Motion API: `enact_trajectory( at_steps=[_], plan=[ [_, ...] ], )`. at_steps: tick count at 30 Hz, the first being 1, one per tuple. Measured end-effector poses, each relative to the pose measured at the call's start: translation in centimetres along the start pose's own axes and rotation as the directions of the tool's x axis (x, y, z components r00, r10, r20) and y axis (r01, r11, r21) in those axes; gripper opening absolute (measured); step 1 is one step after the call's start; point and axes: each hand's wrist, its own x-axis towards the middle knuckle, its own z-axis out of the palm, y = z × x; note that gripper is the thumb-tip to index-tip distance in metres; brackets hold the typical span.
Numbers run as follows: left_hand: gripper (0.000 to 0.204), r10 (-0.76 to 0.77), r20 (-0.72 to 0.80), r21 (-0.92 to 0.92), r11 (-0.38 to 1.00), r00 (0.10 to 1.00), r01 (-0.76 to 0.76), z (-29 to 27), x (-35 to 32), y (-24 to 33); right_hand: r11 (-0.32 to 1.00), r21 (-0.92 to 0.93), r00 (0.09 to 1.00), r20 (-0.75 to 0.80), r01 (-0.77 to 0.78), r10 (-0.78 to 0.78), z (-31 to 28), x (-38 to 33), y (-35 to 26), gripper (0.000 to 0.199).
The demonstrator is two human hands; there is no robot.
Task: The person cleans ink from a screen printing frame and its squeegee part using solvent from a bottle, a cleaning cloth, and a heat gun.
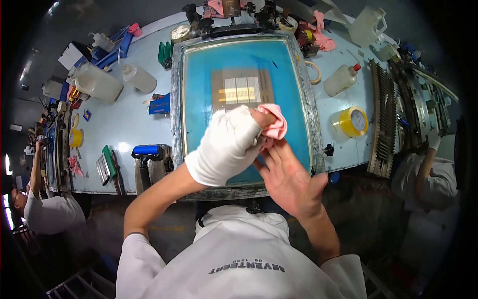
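Note:
My left hand (226,144), in a white glove that leaves fingertips bare, is closed on a pink cloth (275,123). Bare and palm up, my right hand (294,182) has its fingers stretched out. Its fingertips meet the bunched cloth, and the left hand partly hides them. Below both hands lies a screen-printing screen with blue mesh (291,92) in a worn metal frame (306,97). A bright gridded patch (241,89) shows on the mesh's middle, partly covered by the left hand.
Left of the screen are a blue roller (147,151), a green-handled squeegee (106,165), a squeeze bottle (139,77) and a jug (97,82). On the right sit a red-capped bottle (341,79), yellow tape (354,121) and a toothed rack (382,119). Co-workers stand at either side.

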Motion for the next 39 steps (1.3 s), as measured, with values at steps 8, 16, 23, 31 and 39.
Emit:
enact_trajectory(
  at_steps=[8,16,23,31,39],
  plan=[
    [0.052,-0.034,0.0,0.025,0.999,0.999,0.034,-0.1,-0.1,-0.5,0.993,-0.051,0.991,-0.086,-0.105,0.1,0.6,-0.7,-0.4,0.157],
    [0.051,0.063,0.064,-0.026,0.998,0.996,-0.061,1.0,-1.2,0.8,0.988,-0.058,0.989,-0.062,-0.141,0.137,-0.3,-0.3,-0.8,0.157],
    [0.048,-0.077,0.04,-0.277,0.957,0.996,0.085,1.6,-1.0,3.3,0.962,0.271,0.994,-0.088,-0.044,0.07,-0.8,0.8,-0.4,0.131],
    [0.044,-0.136,0.03,-0.328,0.934,0.99,0.138,2.8,-1.8,5.9,0.991,0.107,0.987,-0.143,0.083,-0.067,-0.4,1.2,0.5,0.11],
    [0.044,0.033,0.233,-0.275,0.961,0.972,0.034,1.5,-1.4,4.9,0.978,0.171,0.978,-0.149,-0.122,0.148,-0.1,0.2,-0.9,0.102]
  ],
)
